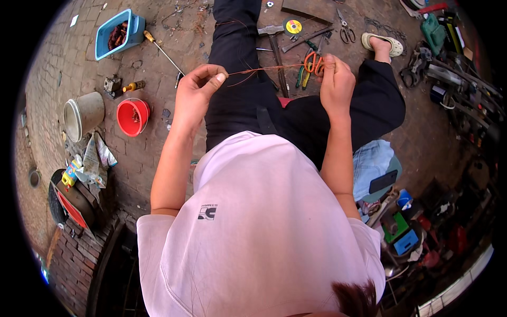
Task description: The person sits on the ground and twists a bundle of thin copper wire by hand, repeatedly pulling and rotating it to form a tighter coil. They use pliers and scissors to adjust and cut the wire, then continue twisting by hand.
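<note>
Thin copper-coloured wire strands point(273, 67) stretch between my hands above my dark trousers, with a few loose ends curling away. My left hand point(198, 89) pinches one end between thumb and forefinger. At the other end, my right hand point(338, 85) has its fingers closed on the strands. Orange looped handles point(310, 63) appear right beside the right fingers; whether they touch the hand cannot be told. Just past them on the ground are pliers with green and yellow handles point(305, 79). A hammer point(278, 59) lies beyond the wire.
Scissors point(345, 29), a cutting disc point(293, 27) and a metal plate point(307, 11) lie ahead. To the left stand a blue basin point(138, 29), a red bucket point(123, 117) and a tipped pale bucket point(93, 113). Metal parts point(447, 75) crowd the right; a phone point(383, 181) rests nearby.
</note>
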Tool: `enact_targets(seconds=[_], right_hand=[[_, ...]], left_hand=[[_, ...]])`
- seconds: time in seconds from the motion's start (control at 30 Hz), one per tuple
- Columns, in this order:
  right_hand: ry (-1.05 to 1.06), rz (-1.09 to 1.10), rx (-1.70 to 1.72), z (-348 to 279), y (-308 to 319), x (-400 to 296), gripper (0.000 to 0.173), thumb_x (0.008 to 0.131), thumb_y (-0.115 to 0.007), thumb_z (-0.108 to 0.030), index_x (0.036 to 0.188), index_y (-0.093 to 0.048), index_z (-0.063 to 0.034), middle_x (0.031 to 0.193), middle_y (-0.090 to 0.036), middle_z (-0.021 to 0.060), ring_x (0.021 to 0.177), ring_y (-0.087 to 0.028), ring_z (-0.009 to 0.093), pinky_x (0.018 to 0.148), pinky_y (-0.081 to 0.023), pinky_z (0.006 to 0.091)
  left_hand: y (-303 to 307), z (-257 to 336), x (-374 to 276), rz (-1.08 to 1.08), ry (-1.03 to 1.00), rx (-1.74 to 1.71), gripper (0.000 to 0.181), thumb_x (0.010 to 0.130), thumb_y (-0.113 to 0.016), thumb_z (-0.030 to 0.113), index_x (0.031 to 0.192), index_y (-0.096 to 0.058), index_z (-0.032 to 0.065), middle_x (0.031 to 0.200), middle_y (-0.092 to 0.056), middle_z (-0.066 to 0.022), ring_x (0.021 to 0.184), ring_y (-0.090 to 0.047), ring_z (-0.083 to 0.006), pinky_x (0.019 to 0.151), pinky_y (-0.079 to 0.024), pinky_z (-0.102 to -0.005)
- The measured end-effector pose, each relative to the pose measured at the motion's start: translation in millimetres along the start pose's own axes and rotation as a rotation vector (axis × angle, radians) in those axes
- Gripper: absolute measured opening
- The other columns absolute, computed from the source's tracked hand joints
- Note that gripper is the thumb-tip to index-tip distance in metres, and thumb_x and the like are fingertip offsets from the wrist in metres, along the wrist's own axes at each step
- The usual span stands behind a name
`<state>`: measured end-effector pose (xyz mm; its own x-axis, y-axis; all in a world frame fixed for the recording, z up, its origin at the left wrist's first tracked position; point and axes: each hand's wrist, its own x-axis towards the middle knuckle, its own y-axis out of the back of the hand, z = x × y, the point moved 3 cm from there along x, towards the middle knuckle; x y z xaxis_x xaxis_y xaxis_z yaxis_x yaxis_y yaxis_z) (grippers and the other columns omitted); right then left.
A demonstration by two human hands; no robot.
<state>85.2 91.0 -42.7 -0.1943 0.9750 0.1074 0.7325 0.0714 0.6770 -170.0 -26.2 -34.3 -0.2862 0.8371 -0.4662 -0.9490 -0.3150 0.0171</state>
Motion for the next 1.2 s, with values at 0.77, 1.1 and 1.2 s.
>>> enact_targets(seconds=[0.77,1.1,1.2], right_hand=[[-0.246,-0.062,0.289,7.0,6.5,0.6,0.041,0.098,-0.045,-0.030,0.074,-0.054,0.0017,0.058,-0.049,0.0025,0.052,-0.048,0.009,0.050,-0.039,0.0249],[-0.259,0.046,0.181,43.3,26.9,7.7,0.044,0.099,-0.044,-0.031,0.067,-0.049,-0.0008,0.056,-0.045,0.0003,0.050,-0.042,0.007,0.048,-0.035,0.0246],[-0.256,0.012,0.145,51.3,23.2,7.4,0.045,0.099,-0.044,-0.030,0.066,-0.048,-0.0007,0.055,-0.045,0.0007,0.049,-0.041,0.008,0.048,-0.034,0.0259]], left_hand=[[-24.4,21.5,-2.4,-0.131,-0.520,0.669,0.010,0.072,-0.072,0.008,0.082,-0.071,0.0054,0.081,-0.038,-0.0026,0.074,-0.043,-0.0147,0.063,-0.038,-0.0264],[30.9,11.3,8.1,-0.126,-0.457,-0.370,0.020,0.084,-0.069,0.019,0.078,-0.061,0.0024,0.105,-0.047,-0.0045,0.098,-0.046,-0.0166,0.089,-0.037,-0.0298],[45.0,0.0,15.6,-0.152,-0.275,-0.732,0.016,0.089,-0.063,0.017,0.086,-0.055,0.0042,0.103,-0.048,-0.0049,0.085,-0.044,-0.0125,0.077,-0.040,-0.0260]])
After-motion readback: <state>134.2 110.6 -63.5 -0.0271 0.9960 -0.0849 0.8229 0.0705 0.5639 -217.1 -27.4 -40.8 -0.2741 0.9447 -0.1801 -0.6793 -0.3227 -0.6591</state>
